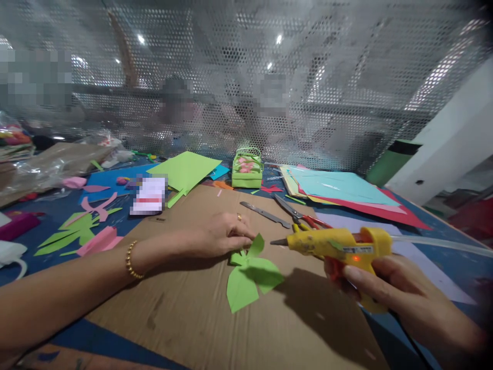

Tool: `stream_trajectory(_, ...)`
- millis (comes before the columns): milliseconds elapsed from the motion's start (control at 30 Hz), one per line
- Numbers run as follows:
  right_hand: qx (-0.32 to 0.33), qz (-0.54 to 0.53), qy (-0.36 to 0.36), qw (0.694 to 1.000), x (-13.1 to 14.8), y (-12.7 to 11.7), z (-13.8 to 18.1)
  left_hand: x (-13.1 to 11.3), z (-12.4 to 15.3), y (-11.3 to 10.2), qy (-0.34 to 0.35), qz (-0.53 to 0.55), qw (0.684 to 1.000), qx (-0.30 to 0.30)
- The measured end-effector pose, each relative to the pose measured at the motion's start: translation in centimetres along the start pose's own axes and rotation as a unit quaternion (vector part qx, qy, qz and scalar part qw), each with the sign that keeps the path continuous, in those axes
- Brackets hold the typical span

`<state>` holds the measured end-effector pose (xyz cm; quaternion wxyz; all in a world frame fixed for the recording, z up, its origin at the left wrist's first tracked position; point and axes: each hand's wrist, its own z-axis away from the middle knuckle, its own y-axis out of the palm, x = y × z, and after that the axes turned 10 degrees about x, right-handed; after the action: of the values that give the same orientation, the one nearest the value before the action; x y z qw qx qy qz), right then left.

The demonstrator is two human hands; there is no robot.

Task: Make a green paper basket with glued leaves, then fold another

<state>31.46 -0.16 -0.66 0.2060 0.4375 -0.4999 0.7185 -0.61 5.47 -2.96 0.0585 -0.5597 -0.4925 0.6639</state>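
Observation:
My right hand (400, 288) is wrapped round a yellow hot glue gun (331, 241) with a lit orange-red light and a clear glue stick in its back. The nozzle points left, close to the upper leaf but apart from it. My left hand (223, 234), with a ring and a bead bracelet at the wrist, rests on a cardboard sheet (185, 303). Its bent fingers pinch the top end of a bunch of green paper leaves (244, 285). Two broad leaves lie toward me, and a smaller one stands up beside my fingertips. The fingers partly hide the joined end.
Behind the leaves lie a blade (265, 214), scissors (290, 208) and pliers with red and yellow handles. A small green paper basket (246, 177) stands at the back. Coloured paper sheets (342, 187) are stacked right; pink and green cutouts (79, 231) lie left. A perforated screen rises behind.

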Motion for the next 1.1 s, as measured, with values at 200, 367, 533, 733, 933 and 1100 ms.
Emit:
stream_trajectory(200, -0.003, -0.006, 0.013, 1.0, 0.5, 0.3, 0.1, 0.4, -0.4, 1.0, -0.016, 0.086, 0.995, -0.041)
stream_trajectory(367, 0.006, -0.008, 0.019, 1.0, 0.0, 0.3, 0.0, 0.9, -0.6, 1.8, -0.032, 0.131, 0.988, -0.077)
stream_trajectory(533, 0.022, -0.014, 0.021, 0.999, -1.0, -0.2, 0.2, 1.1, -0.5, 1.7, -0.047, 0.13, 0.987, -0.085)
stream_trajectory(733, 0.015, -0.021, 0.032, 0.999, -0.6, 0.0, 0.3, 0.5, -0.7, 1.6, -0.043, 0.103, 0.99, -0.084)
stream_trajectory(933, 0.021, -0.007, 0.033, 0.999, -0.4, 0.2, 0.1, -0.2, -0.9, 1.7, -0.062, 0.141, 0.985, -0.08)
stream_trajectory(1100, 0.025, 0.016, 0.043, 0.999, -0.6, -0.1, 0.1, 0.2, -1.0, 1.8, -0.046, 0.122, 0.988, -0.088)
